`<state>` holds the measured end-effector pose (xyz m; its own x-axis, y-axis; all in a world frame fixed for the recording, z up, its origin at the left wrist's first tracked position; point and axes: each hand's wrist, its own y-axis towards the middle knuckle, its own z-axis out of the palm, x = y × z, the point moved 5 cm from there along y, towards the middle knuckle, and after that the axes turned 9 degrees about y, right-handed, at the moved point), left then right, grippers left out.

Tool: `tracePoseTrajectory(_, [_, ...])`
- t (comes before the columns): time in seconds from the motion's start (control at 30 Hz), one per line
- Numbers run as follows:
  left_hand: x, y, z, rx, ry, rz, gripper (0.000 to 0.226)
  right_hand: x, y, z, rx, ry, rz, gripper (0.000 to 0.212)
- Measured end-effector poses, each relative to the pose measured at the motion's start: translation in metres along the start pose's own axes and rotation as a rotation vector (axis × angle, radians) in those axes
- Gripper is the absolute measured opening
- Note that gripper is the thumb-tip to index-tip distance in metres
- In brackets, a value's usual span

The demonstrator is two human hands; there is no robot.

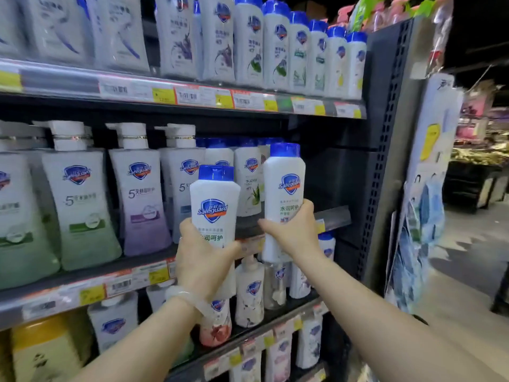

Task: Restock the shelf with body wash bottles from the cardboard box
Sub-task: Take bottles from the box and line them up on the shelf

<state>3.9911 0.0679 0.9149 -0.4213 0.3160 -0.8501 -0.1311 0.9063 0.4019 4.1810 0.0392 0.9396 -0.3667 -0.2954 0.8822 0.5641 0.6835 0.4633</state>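
Left hand [202,260] wrapped round one body wash bottle [214,213], right hand [293,230] gripping another bottle [285,194] (both upright, blue-capped), raised before the middle shelf [334,213]; seemingly clear of it

I am holding a bottle [215,213] in my left hand [202,260]; it is showing "Safeguard" on a blue shield and "水润呵护" in green below. The bottle [283,188] in my right hand [293,230] is showing the same "Safeguard" shield and "水润呵护". On the middle shelf, near its left edge, the pump bottles [140,188] are showing "Safeguard" and a large "5"; the rest of that line is blurring out. The price tags [190,96] along the shelf edges are carrying barcodes I cannot read.
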Motion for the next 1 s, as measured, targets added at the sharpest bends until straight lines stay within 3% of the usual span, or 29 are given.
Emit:
tracePoseTrajectory(0.23, [-0.005,0.014,0.028,-0.185,0.073,-0.072,0.061,-0.008,0.092,0.032,0.143,0.079,-0.099,0.062])
tracePoseTrajectory(0.4, [-0.011,0.014,0.042,-0.272,0.109,-0.113,0.062,-0.028,0.117,0.065,0.272,0.157,-0.098,0.075])
tracePoseTrajectory(0.67, [-0.019,0.023,0.047,-0.347,0.188,-0.115,0.062,-0.061,0.128,0.09,0.198,0.28,0.048,0.081])
tracePoseTrajectory(0.87, [-0.022,0.037,0.058,-0.349,0.182,-0.098,0.061,-0.064,0.131,0.092,0.252,0.227,0.043,0.09])
tracePoseTrajectory(1.0, [-0.032,0.048,0.067,-0.356,0.191,-0.094,0.059,-0.076,0.127,0.092,0.324,0.035,0.093,0.114])
